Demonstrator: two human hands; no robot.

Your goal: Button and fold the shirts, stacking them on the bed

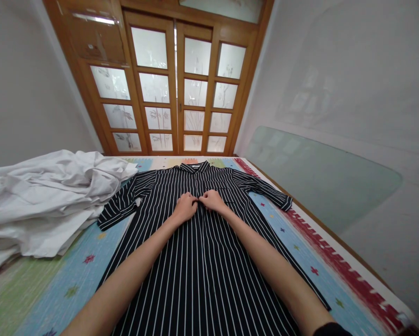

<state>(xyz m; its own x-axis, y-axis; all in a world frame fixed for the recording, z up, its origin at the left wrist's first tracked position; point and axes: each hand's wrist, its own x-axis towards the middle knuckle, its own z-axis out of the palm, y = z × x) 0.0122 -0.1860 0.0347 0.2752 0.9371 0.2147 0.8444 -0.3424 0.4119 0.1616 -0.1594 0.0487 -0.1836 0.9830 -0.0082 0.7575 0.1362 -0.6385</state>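
Note:
A black shirt with white stripes (181, 261) lies spread out front side up, its collar (194, 167) at the far end and both sleeves out to the sides. My left hand (185, 206) and my right hand (212, 200) meet at the front placket, a little below the collar. The fingers of both hands are closed in a pinch on the shirt's front edge. Whether a button sits between the fingertips is too small to tell. Both forearms reach across the lower part of the shirt.
A crumpled heap of white cloth (55, 196) lies to the left, close to the left sleeve. Beneath everything is a colourful patterned cover (90, 266). A wall with a pale green panel (317, 172) borders the right side. Wooden glass-paned doors (176, 84) stand beyond the far edge.

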